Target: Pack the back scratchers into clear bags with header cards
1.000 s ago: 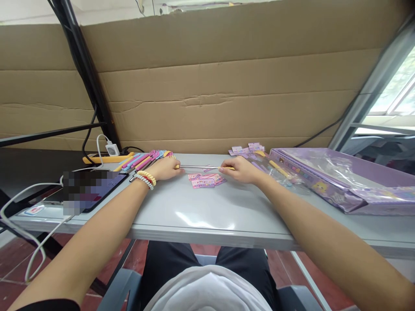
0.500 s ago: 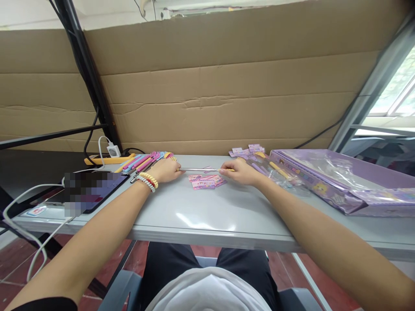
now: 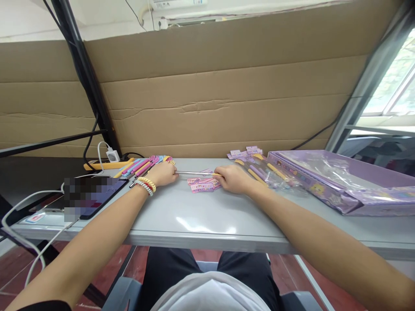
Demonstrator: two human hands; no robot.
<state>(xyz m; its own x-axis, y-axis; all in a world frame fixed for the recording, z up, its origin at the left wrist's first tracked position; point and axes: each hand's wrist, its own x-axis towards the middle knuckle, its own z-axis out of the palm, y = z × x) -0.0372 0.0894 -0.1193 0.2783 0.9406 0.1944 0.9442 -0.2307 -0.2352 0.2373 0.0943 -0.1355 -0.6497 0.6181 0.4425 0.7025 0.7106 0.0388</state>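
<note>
Right hand (image 3: 232, 178) has shifted toward left hand (image 3: 164, 172), both holding rod (image 3: 194, 173).

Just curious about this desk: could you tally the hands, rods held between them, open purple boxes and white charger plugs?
Left hand and right hand: 2
Thin rod: 1
Open purple box: 1
White charger plug: 1
Total: 5

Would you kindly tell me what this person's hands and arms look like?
The left hand is ungloved, with textured pale-yellow, red and whitish bands at the wrist; a black sleeve edge shows farther up. The right hand is bare, no band or sleeve visible.
</note>
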